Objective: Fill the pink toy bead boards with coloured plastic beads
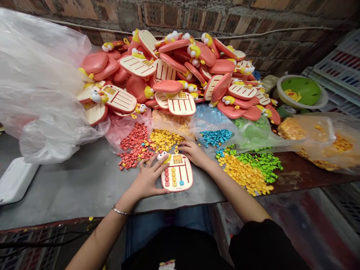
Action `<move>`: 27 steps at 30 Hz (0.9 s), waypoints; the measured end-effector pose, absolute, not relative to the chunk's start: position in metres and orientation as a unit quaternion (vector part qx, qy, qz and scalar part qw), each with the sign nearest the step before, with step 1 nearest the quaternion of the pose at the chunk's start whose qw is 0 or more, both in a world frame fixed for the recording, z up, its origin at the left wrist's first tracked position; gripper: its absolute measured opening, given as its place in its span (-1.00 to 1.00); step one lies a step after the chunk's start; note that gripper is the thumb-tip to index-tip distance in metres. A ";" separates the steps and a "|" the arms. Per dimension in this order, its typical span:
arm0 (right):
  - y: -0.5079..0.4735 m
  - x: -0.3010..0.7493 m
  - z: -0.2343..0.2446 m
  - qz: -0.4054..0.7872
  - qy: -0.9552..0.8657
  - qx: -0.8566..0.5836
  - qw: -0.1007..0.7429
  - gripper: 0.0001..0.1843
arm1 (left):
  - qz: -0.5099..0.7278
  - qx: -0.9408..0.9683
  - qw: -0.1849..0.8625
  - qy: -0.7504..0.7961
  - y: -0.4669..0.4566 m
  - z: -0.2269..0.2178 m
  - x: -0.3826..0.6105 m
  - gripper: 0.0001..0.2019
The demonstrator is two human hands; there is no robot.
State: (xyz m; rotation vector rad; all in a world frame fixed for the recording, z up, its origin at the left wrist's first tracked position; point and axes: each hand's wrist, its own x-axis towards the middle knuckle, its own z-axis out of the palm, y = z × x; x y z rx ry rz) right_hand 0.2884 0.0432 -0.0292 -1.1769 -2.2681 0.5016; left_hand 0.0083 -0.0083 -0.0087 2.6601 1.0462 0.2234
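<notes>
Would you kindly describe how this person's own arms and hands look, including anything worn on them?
The left hand and right hand are both ungloved. A thin, silver-coloured bracelet circles the left wrist; the right wrist shows nothing worn. On the right arm, a black sleeve leaves the forearm bare; the left sleeve is out of view.
</notes>
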 end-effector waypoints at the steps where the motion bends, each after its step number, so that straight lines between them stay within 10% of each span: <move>1: 0.047 0.285 -0.029 0.186 -0.847 -0.427 0.256 -0.73 | 0.077 0.919 0.137 0.362 -0.008 -0.008 0.008 -0.14; 27: 0.015 0.292 -0.016 0.195 -0.847 -0.425 0.254 -0.86 | 0.085 0.921 0.123 0.360 -0.009 -0.010 0.008 -0.11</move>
